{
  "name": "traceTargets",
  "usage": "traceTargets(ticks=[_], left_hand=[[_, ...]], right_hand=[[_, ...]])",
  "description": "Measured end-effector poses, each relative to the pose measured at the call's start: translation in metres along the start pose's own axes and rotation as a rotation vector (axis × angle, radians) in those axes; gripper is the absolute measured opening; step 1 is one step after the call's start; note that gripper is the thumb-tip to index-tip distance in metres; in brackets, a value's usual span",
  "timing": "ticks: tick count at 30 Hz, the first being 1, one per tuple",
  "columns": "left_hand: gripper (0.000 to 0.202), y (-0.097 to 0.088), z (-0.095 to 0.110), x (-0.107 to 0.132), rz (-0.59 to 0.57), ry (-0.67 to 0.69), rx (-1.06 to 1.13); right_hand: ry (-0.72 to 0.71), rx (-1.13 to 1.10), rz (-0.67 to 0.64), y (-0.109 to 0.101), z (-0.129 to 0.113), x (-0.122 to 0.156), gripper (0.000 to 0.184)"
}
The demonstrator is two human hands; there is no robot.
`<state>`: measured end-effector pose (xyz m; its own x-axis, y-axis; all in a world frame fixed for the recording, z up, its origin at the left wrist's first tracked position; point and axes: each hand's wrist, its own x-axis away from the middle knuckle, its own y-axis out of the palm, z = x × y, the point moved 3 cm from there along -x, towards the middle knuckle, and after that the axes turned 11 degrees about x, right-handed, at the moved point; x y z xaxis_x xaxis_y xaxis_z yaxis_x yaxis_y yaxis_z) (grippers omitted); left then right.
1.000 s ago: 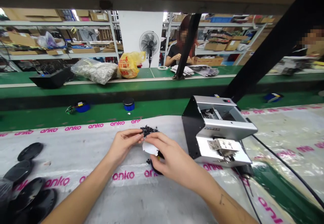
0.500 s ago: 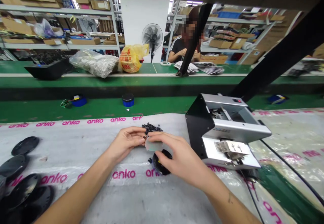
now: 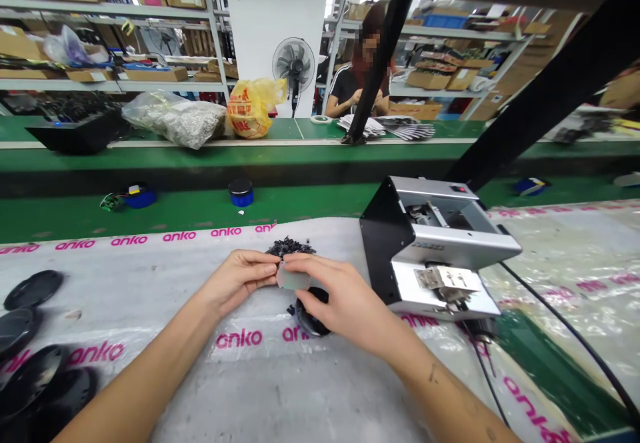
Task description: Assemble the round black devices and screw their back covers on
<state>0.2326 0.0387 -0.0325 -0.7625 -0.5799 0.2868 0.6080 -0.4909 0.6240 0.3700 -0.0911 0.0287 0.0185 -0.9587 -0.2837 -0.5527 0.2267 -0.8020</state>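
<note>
My left hand (image 3: 239, 280) and my right hand (image 3: 336, 299) meet over the plastic-covered bench, and both pinch a small pale label (image 3: 291, 280) between their fingertips. Under my right hand lies a round black disc (image 3: 311, 317). Just beyond the fingers sits a small heap of tiny black parts (image 3: 289, 247). A silver and black label dispenser (image 3: 431, 251) stands right of my right hand, with a label sticking out at its front.
Several black discs (image 3: 35, 336) lie at the left edge of the bench. A black cable (image 3: 565, 336) runs from the dispenser toward the lower right. A green conveyor (image 3: 200, 206) carries blue caps and bags; another person works behind it.
Both hands stay joined on the label. The label has turned from hanging down to lying flatter between the fingertips, and the black disc shows more under my right hand.
</note>
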Motion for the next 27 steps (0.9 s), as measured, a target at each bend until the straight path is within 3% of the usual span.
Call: traceTargets(ticks=[15,23,27], left_hand=[[0.028,-0.003,0.002,-0.001,0.014,-0.006,-0.033],[0.027,-0.002,0.006,0.001,0.016,-0.016,-0.046],[0.024,-0.001,0.007,0.002,0.025,-0.019,-0.05]], right_hand=[[-0.202,0.425,0.022,0.004,-0.019,0.009,0.04],[-0.092,0.234,0.063,0.008,-0.015,0.008,0.039],[-0.086,0.247,0.058,0.011,-0.018,0.009,0.039]])
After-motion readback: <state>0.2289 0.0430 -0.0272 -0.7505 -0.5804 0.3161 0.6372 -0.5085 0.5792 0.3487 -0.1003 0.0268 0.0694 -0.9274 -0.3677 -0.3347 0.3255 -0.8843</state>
